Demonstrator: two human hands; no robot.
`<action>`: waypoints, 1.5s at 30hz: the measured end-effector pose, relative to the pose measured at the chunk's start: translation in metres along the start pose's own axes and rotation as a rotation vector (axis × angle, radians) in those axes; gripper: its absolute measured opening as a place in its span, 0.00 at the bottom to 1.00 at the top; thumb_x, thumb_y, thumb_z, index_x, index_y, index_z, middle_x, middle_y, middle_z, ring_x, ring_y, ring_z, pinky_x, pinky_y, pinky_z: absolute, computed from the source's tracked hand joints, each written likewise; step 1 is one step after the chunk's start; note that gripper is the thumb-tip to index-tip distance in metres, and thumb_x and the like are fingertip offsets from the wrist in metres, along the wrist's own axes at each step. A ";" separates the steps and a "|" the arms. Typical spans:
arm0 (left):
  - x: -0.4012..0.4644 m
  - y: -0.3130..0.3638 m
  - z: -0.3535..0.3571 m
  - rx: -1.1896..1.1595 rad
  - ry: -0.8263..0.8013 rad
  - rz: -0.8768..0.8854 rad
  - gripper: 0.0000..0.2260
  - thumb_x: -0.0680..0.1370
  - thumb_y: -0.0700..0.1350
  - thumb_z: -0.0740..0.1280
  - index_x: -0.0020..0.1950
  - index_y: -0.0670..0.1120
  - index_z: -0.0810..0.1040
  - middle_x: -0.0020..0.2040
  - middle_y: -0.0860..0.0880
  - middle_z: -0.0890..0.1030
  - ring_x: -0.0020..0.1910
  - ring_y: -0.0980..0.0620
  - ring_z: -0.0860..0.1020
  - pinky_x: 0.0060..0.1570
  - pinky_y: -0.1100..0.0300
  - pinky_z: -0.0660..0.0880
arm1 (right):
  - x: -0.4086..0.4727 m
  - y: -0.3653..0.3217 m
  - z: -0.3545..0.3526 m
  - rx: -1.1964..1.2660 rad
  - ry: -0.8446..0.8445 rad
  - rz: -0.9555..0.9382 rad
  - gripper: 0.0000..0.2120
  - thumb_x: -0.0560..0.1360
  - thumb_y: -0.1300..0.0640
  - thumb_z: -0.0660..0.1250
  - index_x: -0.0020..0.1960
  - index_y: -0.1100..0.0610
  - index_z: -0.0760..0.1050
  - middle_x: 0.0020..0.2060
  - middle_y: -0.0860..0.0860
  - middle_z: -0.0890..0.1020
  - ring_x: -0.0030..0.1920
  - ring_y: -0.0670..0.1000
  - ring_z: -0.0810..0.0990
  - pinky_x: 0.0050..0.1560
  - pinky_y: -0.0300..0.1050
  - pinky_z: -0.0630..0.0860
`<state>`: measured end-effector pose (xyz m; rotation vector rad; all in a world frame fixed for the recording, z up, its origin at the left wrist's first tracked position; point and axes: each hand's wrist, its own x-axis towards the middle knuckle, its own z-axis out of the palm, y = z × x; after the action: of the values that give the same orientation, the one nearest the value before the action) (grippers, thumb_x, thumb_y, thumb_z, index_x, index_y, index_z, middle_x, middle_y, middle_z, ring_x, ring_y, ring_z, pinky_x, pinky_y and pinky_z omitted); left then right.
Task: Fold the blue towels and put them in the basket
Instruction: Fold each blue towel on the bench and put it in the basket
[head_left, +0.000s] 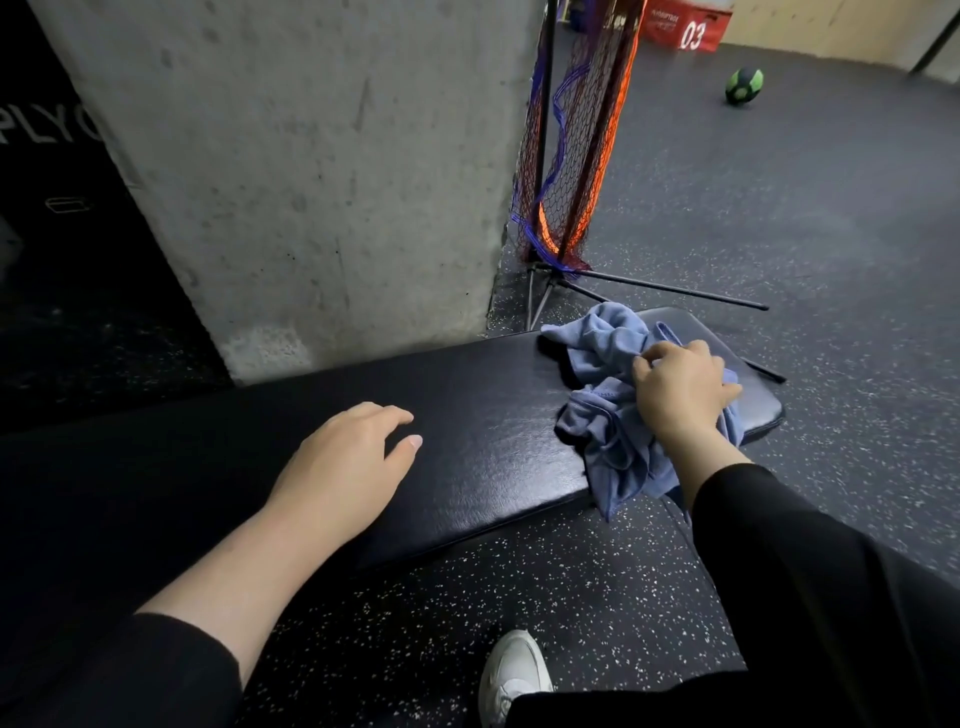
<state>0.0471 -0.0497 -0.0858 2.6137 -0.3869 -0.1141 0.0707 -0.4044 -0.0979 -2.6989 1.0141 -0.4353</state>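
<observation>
A crumpled blue towel (608, 395) lies in a heap at the right end of a black padded bench (467, 431), with one corner hanging over the near edge. My right hand (680, 389) grips the top of the heap, fingers curled into the cloth. My left hand (348, 467) rests above the bench's middle, fingers relaxed and holding nothing. No basket is in view.
A concrete pillar (311, 182) stands right behind the bench. A folded net on a black stand (571, 156) leans beside it, its legs spread on the floor. A green ball (744, 85) and a red box (685, 26) sit far back. My white shoe (511, 675) is below.
</observation>
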 end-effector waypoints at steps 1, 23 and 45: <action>0.000 -0.001 -0.001 -0.005 0.001 -0.002 0.17 0.82 0.56 0.60 0.70 0.54 0.75 0.66 0.58 0.75 0.65 0.53 0.74 0.62 0.52 0.73 | 0.001 -0.002 -0.002 0.059 0.039 -0.002 0.11 0.77 0.47 0.64 0.51 0.49 0.82 0.57 0.54 0.75 0.61 0.60 0.70 0.62 0.59 0.61; -0.008 -0.016 -0.022 -0.129 0.132 0.019 0.16 0.82 0.54 0.62 0.70 0.54 0.75 0.67 0.60 0.74 0.64 0.57 0.74 0.62 0.59 0.69 | -0.022 -0.112 -0.074 1.235 0.056 -0.156 0.04 0.81 0.52 0.63 0.48 0.48 0.75 0.41 0.42 0.80 0.42 0.38 0.77 0.51 0.39 0.75; -0.051 -0.114 -0.096 -0.699 0.358 -0.317 0.10 0.81 0.45 0.68 0.39 0.47 0.77 0.34 0.52 0.78 0.35 0.56 0.74 0.35 0.63 0.69 | -0.199 -0.259 -0.054 1.535 -0.833 -0.093 0.08 0.82 0.53 0.63 0.55 0.57 0.76 0.44 0.53 0.82 0.47 0.50 0.80 0.55 0.52 0.77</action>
<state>0.0413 0.1047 -0.0560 1.9247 0.1757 0.0991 0.0650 -0.0867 -0.0061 -1.2438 0.0916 0.0080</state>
